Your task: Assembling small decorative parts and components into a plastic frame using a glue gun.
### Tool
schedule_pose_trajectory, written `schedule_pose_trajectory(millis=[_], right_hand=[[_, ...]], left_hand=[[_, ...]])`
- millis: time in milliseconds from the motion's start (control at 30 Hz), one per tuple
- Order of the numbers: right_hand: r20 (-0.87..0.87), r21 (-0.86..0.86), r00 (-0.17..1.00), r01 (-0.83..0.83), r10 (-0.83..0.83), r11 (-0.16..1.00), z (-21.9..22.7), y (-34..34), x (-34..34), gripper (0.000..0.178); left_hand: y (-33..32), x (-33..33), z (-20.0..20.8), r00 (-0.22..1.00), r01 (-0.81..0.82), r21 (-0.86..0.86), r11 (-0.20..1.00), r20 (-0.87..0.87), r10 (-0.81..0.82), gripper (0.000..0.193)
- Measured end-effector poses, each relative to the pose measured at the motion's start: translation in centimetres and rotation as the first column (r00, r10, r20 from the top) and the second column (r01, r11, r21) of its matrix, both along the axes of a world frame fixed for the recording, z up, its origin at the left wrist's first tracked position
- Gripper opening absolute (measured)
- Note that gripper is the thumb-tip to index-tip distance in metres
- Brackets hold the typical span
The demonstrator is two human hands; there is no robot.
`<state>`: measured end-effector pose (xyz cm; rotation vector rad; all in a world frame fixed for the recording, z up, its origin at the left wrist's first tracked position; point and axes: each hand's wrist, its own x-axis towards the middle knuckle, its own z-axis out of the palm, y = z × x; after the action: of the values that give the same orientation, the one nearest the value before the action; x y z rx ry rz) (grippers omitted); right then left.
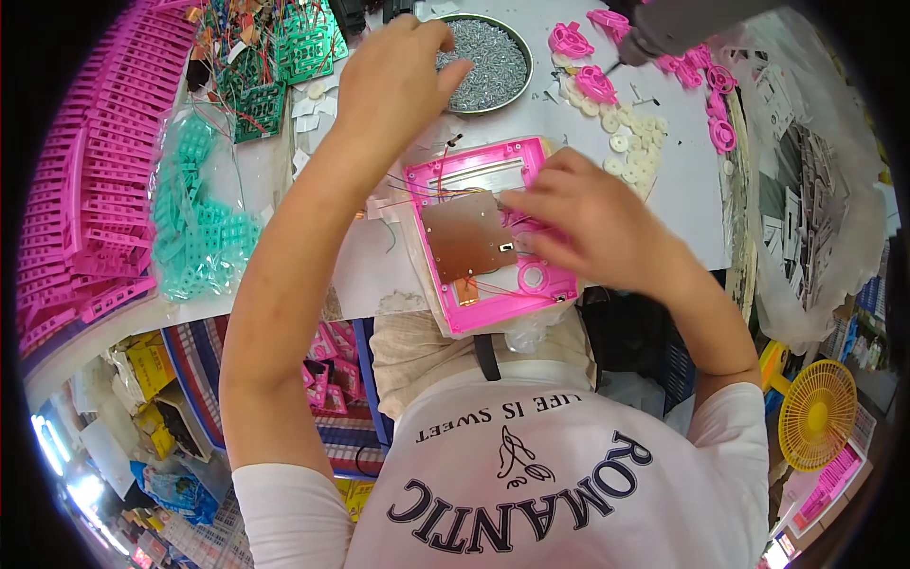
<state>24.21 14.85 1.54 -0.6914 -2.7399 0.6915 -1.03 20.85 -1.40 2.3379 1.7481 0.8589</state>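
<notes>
My left hand (393, 81) is over the left rim of a round metal dish (521, 83) full of small silver screws (485, 62). Its thumb and forefinger are apart, and no screw shows between them. A pink plastic housing (502, 317) lies open in front of me, with thin wires and a brownish flat board (464, 237) inside. At the right edge of that board is my right hand (597, 218), its fingers curled in and slightly blurred. What they pinch, if anything, is hidden. Under those fingers a pink part shows inside the housing.
A grey powered screwdriver (678, 30) hangs at upper right, above pink parts (595, 83) and white round pieces (621, 142). At left are stacked pink frames (104, 171), a bag of teal parts (194, 213) and green circuit boards (303, 47). A plastic bag (806, 190) bounds the right side.
</notes>
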Motion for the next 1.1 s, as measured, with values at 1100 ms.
schedule_pose_trajectory(millis=[1100], right_hand=[[-0.334,-0.422,0.788,0.366,-0.518,0.829,-0.7,-2.0,-3.5,0.023]], left_hand=[[-11.0,2.1,0.9,0.973,0.115,-0.05,0.992,0.208,-0.102,0.013]])
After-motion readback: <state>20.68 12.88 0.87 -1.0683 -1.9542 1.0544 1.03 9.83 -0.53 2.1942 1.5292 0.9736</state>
